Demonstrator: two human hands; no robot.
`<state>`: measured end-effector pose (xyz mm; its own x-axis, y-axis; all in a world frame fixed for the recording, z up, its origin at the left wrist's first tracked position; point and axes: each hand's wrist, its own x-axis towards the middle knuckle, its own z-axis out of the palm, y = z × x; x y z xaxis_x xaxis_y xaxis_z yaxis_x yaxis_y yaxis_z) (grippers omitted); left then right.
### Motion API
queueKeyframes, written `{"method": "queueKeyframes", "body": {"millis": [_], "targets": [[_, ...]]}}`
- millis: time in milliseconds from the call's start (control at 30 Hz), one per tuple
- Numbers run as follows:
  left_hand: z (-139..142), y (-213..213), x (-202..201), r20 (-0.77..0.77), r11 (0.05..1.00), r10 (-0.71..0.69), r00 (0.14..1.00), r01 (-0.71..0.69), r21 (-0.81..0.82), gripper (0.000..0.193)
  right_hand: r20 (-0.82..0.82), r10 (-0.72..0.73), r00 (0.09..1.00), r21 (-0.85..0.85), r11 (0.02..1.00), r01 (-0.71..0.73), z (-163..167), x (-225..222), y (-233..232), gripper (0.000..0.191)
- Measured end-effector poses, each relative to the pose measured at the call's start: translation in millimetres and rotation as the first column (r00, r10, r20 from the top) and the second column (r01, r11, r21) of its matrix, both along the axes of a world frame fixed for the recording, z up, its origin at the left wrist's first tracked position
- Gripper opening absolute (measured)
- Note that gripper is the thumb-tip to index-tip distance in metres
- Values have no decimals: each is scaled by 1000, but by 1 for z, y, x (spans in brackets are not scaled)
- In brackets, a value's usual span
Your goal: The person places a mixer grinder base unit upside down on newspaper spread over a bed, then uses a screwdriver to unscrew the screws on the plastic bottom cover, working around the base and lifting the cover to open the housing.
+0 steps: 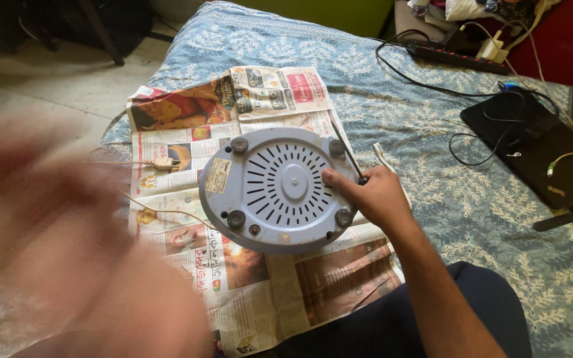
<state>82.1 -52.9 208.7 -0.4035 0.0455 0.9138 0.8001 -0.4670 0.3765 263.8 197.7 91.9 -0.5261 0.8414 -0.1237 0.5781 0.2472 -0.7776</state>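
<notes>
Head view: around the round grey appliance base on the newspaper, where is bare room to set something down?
Free: the newspaper in front of the grey base, and the bedspread between the right hand and the black laptop. Crowded: cables and power strip at the far right. The blurred left hand covers the near left.

The round appliance base (pixel 276 189) is moulded grey plastic with a matt, smooth finish and slotted vents; its four feet look like dark rubber, and a paper label is stuck near the rim. The screwdriver (pixel 347 152) has a thin metal shaft with a dull sheen. The newspaper (pixel 260 292) beneath is thin printed paper, creased and slightly glossy in the colour panels. The bedspread (pixel 472 205) is woven cloth, matt, with a leaf print. The laptop (pixel 532 142) is matt black plastic.
</notes>
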Motion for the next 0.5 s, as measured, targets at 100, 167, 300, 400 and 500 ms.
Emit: {"method": "queueKeyframes", "body": {"millis": [100,167,300,400,500], "targets": [[-29,45,-19,-128,784,185,975,-224,-578,104,23,-2,1000,1,1000,2,4,0,-3,60],[-61,66,-34,-254,586,281,925,-376,-718,115,36,-5,999,16,1000,5,10,0,-7,63],[-104,81,-54,202,294,205,958,137,-946,96,226,15,974,-8,1000,-13,32,-3,-20,59],[-106,79,-52,91,458,170,981,3,-889,92,493,-98,865,199,980,-2,56,-1,-32,58],[-99,77,-46,156,461,198,968,48,-886,90,357,-140,923,339,941,12,78,7,-45,50]]}}
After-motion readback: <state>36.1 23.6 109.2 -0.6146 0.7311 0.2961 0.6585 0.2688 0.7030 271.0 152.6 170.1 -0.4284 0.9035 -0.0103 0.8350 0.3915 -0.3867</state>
